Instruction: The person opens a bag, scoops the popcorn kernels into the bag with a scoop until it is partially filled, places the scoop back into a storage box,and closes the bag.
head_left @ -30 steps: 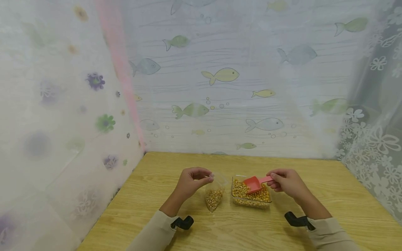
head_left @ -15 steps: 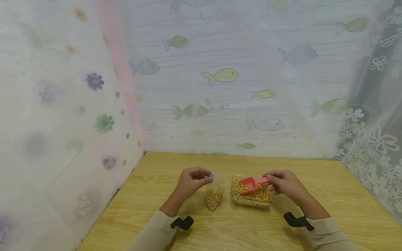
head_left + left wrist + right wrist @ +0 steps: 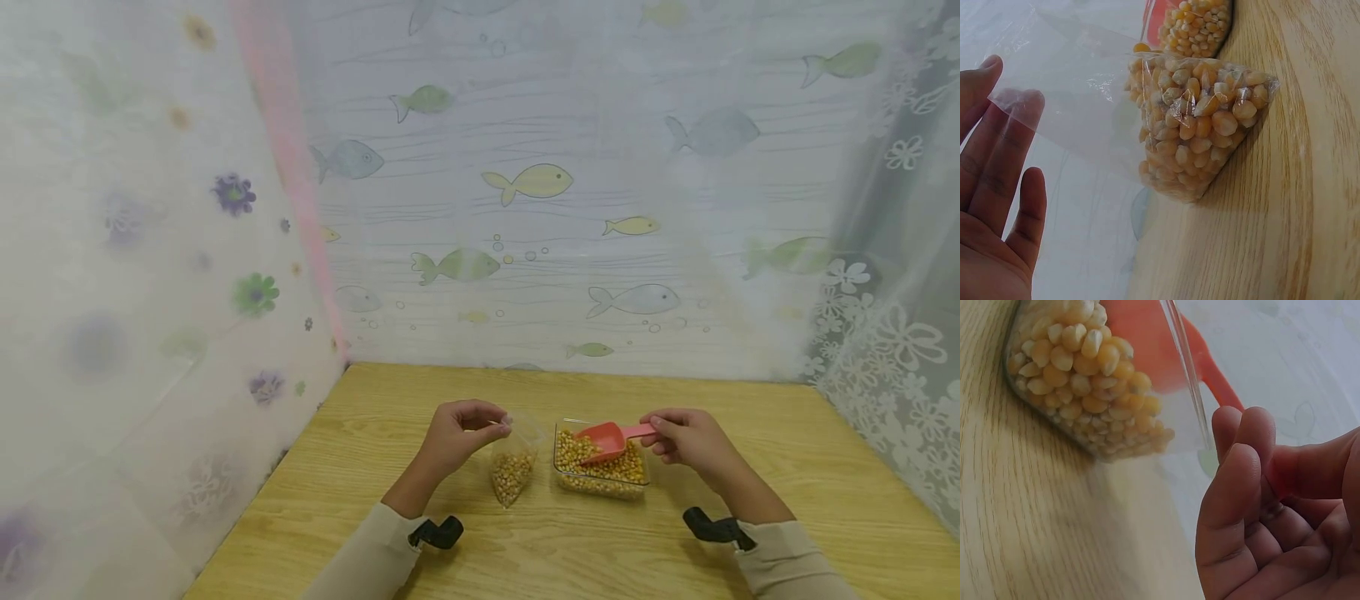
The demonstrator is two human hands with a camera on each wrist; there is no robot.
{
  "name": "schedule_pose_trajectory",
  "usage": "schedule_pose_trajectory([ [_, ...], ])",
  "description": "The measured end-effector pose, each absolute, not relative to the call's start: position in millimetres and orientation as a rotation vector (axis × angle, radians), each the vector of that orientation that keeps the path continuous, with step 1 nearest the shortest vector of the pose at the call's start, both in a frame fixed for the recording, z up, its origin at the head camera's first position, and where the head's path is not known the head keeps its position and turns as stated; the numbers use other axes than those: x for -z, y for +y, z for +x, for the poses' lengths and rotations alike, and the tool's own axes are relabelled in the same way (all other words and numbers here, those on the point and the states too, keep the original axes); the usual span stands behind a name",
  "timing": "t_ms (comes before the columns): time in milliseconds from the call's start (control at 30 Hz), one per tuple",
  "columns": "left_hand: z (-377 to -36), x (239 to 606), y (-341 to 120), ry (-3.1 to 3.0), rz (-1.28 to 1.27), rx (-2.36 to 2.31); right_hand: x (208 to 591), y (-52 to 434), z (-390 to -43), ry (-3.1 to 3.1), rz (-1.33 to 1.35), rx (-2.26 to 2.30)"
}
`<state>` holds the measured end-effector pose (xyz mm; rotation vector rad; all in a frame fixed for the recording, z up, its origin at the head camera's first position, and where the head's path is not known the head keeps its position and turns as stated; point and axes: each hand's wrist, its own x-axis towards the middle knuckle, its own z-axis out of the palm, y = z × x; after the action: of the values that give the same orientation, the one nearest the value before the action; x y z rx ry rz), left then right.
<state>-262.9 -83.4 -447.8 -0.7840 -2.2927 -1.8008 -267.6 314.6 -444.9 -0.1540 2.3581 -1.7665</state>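
Observation:
A clear plastic bag (image 3: 513, 472) (image 3: 1200, 119), its lower part filled with corn kernels, stands on the wooden table (image 3: 787, 467). My left hand (image 3: 459, 433) (image 3: 997, 187) pinches the bag's top edge and holds it up. To the right sits a clear tub (image 3: 600, 472) (image 3: 1085, 387) of corn kernels. My right hand (image 3: 686, 437) (image 3: 1272, 506) grips the handle of a red scoop (image 3: 609, 439) (image 3: 1166, 350), whose bowl sits in the tub on the kernels.
Sheer curtains with fish (image 3: 532, 179) and flower (image 3: 251, 293) prints close in the table at the back and on both sides. Black wrist mounts (image 3: 438, 532) sit on both sleeves.
The scoop slid a little left through the kernels, then came back right with its bowl slightly raised. The left hand and bag stayed put.

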Motion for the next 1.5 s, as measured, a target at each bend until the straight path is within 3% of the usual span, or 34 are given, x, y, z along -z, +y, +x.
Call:
schedule_pose_trajectory([
  [800, -262.7, 448.3, -83.1, -2.304, -0.790, 1.794, 440.3, 321.4, -264.6, 2.044, -0.180, 2.015],
  [1500, -265.2, 452.6, -82.1, -2.287, -0.813, 1.801, 404.1, 270.1, -260.9, 2.054, -0.360, 2.064],
])
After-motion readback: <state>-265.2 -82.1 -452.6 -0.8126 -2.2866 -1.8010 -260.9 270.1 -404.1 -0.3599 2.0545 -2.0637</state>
